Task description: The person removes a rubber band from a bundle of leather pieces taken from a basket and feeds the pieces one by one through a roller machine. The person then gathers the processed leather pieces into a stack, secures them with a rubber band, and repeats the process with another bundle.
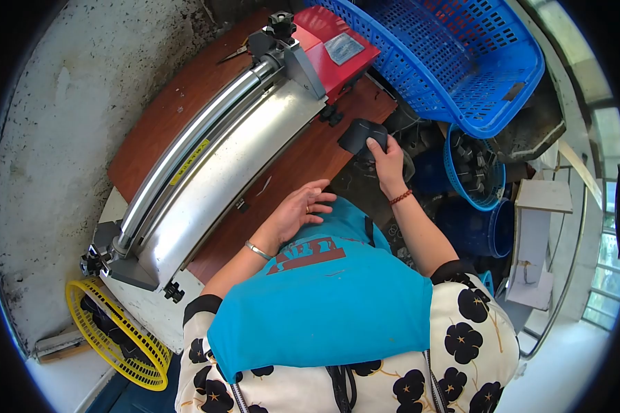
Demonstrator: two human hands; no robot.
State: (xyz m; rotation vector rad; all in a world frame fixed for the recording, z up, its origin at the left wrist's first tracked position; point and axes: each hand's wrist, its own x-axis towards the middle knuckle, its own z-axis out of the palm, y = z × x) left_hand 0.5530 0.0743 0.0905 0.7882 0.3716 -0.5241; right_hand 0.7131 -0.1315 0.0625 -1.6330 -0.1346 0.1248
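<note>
My right hand (388, 164) is closed on a small stack of flat black pieces (359, 135), thumb on top; their material I cannot make out. It holds them past the right end of the brown tabletop. My left hand (300, 212) is open and holds nothing, its fingers stretched out over the front of the blue apron (324, 303). Nearest to it is the front of a machine with a long steel roller (193, 148) and a sloping metal plate (217, 182).
The machine's red housing (337, 51) stands at the far end of the brown table (310, 148). A big blue basket (455, 76) is at upper right, above a round blue basket (497, 201) with dark pieces. A yellow basket (160, 375) holds black pieces at lower left.
</note>
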